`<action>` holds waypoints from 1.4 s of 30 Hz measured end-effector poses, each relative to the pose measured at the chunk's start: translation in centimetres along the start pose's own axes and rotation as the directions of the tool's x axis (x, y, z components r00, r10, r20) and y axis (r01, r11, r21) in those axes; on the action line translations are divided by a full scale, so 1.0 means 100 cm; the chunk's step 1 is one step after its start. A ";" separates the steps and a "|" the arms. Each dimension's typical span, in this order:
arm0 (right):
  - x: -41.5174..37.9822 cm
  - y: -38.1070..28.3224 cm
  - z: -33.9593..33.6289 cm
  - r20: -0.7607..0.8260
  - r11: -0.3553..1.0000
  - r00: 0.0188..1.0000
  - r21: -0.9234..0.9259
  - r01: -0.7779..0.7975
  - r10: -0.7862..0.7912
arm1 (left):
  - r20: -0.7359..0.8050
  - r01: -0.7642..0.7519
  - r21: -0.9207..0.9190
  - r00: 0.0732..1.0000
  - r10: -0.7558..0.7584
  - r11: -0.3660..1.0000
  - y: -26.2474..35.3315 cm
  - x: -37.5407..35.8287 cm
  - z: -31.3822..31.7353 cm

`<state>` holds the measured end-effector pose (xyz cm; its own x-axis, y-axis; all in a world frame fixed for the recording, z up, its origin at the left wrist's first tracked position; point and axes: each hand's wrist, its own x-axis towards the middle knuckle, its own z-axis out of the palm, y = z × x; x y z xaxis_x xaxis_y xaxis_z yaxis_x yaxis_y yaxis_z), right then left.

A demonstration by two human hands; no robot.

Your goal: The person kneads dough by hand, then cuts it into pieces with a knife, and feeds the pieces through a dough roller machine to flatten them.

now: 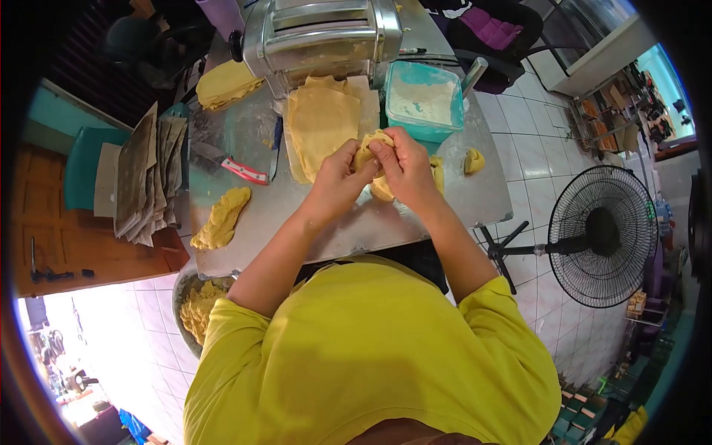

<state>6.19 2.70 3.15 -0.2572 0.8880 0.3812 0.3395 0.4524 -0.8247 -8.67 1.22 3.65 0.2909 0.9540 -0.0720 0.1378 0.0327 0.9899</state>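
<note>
Both my hands hold one piece of yellow dough (366, 153) between them, over the front part of the metal table. My left hand (340, 180) grips it from the left, fingers curled. Thumb on top, my right hand (405, 165) closes on its right side. Just beyond lies a stack of flat dough sheets (320, 119), in front of a silver pasta roller machine (322, 37). A turquoise tub (423, 130) of white flour stands right of the sheets. More dough lies partly hidden below and behind my right hand.
A red-handled knife (245, 171) and a dough lump (221, 217) lie on the left of the table (289, 230). More sheets (226, 84) rest at the back left. A small dough piece (474, 161) sits right. Below left is a dough bowl (196, 311); a fan (602, 233) stands right.
</note>
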 end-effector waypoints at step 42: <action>0.013 0.006 -0.044 0.029 0.718 0.954 0.651 -0.244 0.298 | -0.027 -0.049 -0.494 0.999 0.042 0.868 -0.009 0.054 0.015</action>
<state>10.00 4.49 5.00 -0.1699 0.9798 0.1056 -0.2825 0.0542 -0.9577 -5.82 5.88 2.19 0.2710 0.9622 -0.0275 -0.3622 0.1284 0.9232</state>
